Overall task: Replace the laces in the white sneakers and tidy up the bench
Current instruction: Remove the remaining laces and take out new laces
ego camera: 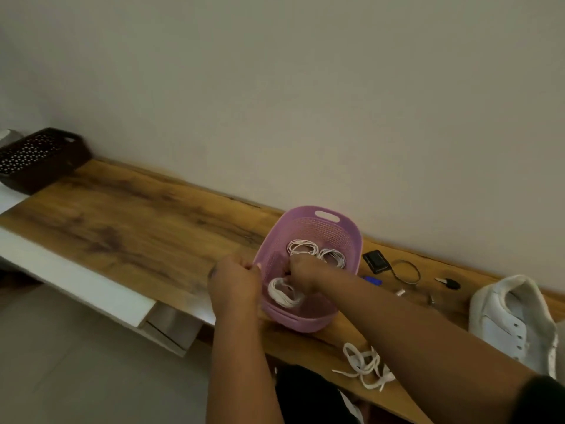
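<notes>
A lilac plastic basket (336, 231) stands on the wooden bench (131, 228) and holds three coiled white laces. My left hand (234, 284) grips the basket's left rim. My right hand (301, 275) reaches inside with curled fingers, on the near lace coil (282, 293); two more coils (316, 252) lie behind it. A loose used white lace (365, 367) lies tangled on the bench's front edge. One white sneaker (510, 322) without laces sits at the right.
A dark brown perforated basket (39, 157) sits at the bench's far left end. Right of the lilac basket lie a small black device (376, 261), a blue item (373, 280), a wire ring (405, 272) and a dark key (449, 283).
</notes>
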